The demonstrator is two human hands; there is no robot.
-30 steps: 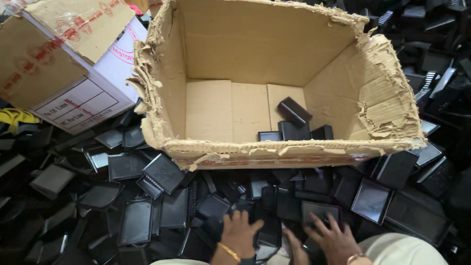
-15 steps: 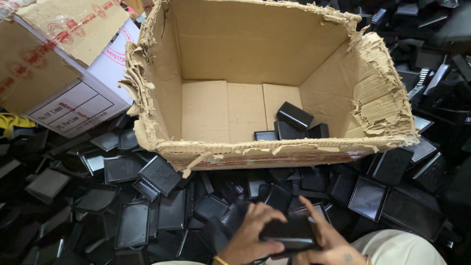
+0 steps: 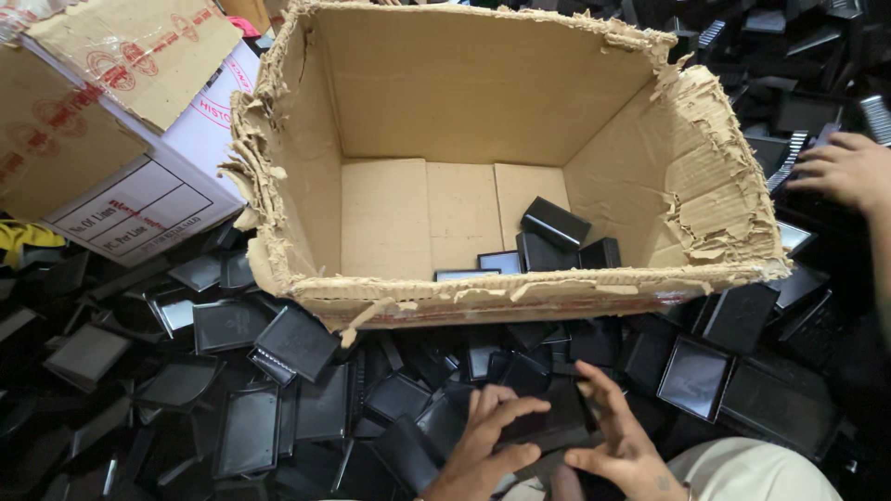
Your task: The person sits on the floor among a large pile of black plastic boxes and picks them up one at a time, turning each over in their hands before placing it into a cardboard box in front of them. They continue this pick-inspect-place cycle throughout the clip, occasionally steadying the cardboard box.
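Down low, the left hand (image 3: pixel 483 445) and right hand (image 3: pixel 622 445) clasp a black case (image 3: pixel 548 422) between curled fingers, just before the torn cardboard box (image 3: pixel 390 232), above the heap of cases (image 3: pixel 278 408).

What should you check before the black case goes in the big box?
1. Both hands on the case: left hand and right hand grip the black case: ok.
2. Box open: the cardboard box has no lid on top: ok.
3. Room inside: only a few cases lie on its floor: ok.
4. Path clear: another person's hand stays outside the box: ok.
5. Case undamaged: cannot tell.
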